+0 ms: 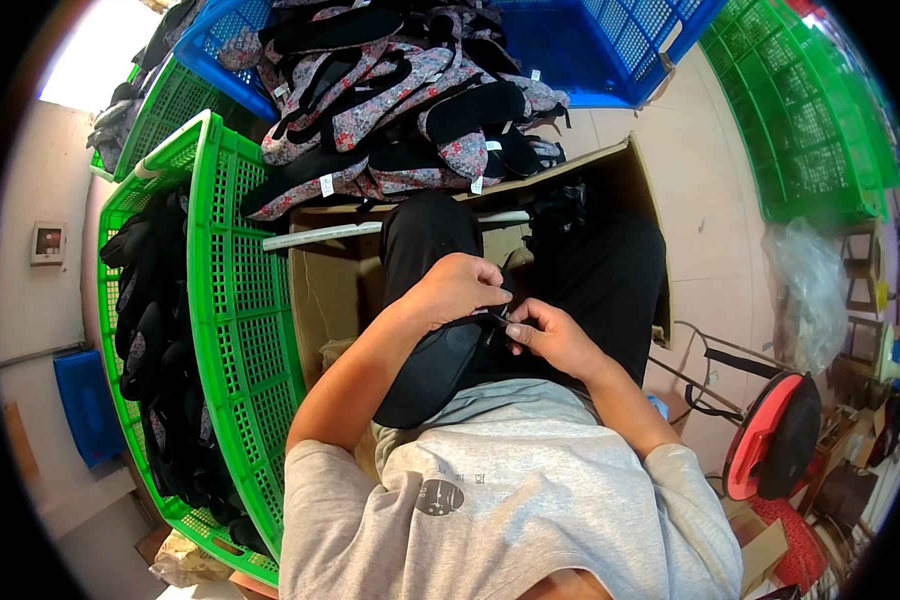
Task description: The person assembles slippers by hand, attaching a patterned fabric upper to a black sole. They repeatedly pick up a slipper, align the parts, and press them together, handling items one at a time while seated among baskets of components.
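Observation:
A black cloth shoe (432, 372) lies across my lap with its broad, dark sole-like side up, against my black trousers. My left hand (457, 288) is above its far end, fingers curled and thumb and forefinger pinched together. Close to it on the right, my right hand (556, 338) grips the dark edge or strap of the shoe between thumb and fingers. A small whitish bit shows between the two hands; it is too small to make out.
Floral and black cloth shoes (390, 100) with white tags are heaped ahead, beside a blue crate (580, 60). An open cardboard box (635, 180) surrounds my knees, with a white bar (325, 236) across it. A green crate (250, 330) of dark shoes stands left; a red-black round seat (770, 435) right.

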`<state>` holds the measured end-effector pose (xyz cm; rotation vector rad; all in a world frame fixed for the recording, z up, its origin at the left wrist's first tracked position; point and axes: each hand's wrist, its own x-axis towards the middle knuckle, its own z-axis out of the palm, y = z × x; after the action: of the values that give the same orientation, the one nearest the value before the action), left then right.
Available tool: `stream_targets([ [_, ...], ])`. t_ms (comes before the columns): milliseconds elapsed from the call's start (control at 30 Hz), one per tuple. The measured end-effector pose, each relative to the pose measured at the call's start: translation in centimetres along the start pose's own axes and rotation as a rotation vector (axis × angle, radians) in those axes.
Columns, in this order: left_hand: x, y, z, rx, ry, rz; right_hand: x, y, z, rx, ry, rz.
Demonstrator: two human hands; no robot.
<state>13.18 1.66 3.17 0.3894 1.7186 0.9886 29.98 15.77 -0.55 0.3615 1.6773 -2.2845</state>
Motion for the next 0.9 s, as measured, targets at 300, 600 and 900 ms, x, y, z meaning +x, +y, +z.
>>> stream_targets([
  [300,0.3,-0.3,0.1,0.087,0.016,0.034,0.5,-0.5,0.0,0.033,-0.014,0.04],
  [600,0.2,-0.2,0.2,0.115,0.034,0.058,0.6,-1.5,0.2,0.123,-0.014,0.149],
  [900,0.1,0.1,0.3,0.14,0.041,0.064,0.7,-1.1,-0.5,0.217,-0.048,0.247],
])
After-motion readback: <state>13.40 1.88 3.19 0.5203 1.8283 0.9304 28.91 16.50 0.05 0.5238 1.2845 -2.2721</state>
